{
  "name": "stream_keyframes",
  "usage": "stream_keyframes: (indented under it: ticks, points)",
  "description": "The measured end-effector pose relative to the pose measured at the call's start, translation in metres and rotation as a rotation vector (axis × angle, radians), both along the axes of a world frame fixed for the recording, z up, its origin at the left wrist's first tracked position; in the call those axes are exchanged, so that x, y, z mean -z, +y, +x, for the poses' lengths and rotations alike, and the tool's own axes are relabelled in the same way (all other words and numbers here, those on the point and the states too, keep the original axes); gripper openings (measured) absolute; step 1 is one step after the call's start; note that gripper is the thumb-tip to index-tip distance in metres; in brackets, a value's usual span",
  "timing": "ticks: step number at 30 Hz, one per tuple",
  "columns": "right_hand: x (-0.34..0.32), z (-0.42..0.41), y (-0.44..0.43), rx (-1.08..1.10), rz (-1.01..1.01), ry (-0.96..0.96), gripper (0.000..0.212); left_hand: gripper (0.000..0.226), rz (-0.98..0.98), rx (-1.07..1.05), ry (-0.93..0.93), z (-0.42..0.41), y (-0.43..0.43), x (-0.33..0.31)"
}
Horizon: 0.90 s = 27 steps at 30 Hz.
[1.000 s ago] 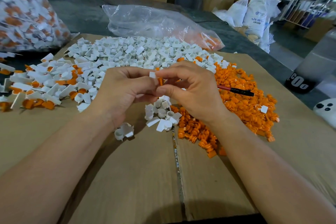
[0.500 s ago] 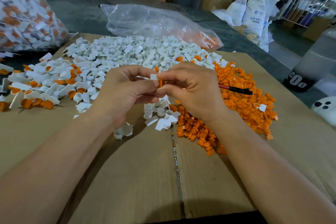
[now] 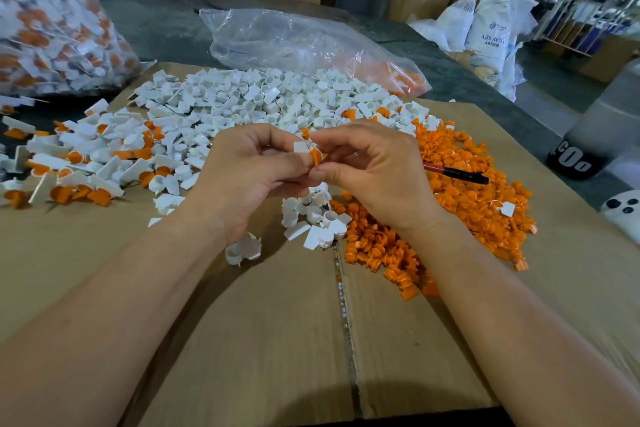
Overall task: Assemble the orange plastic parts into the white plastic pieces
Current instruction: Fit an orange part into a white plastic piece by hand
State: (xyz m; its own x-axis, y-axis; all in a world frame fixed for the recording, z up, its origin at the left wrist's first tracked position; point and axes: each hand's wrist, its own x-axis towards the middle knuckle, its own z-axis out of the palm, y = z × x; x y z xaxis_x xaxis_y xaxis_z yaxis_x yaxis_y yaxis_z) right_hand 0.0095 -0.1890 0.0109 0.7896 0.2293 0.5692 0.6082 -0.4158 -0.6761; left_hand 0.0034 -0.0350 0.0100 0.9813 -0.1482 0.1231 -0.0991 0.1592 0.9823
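Left hand (image 3: pixel 249 173) pinches white piece (image 3: pixel 300 146); right hand (image 3: pixel 374 170) pinches orange part (image 3: pixel 317 158), pressing it in above the surface (image 3: pixel 263 340) centre. Next probably needs a firm push, then dropping it with the finished pile (image 3: pixel 69 170) at the left edge.

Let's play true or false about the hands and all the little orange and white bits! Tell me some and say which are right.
1. The left hand and right hand pinch a white piece and an orange part together. True.
2. A pen lies on the orange pile. True.
3. The orange pile lies left of the hands. False: it lies on the right side.
4. A clear bag lies behind the white pile. True.
5. The clear bag holds blue bits. False: only orange bits show inside.
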Motion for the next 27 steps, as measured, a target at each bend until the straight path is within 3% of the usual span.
stream_keyframes:
  ticks: [23,27]
  points:
    - [0.0004,0.0032,-0.0038,-0.037,-0.183,-0.189,0.032,0.016,0.02,0.003,0.058,0.0016,0.0035,-0.0028]
    - [0.0004,0.0039,-0.0047,-0.027,-0.216,-0.244,0.022,0.018,0.029,0.016,0.069,0.0015,0.003,-0.0023]
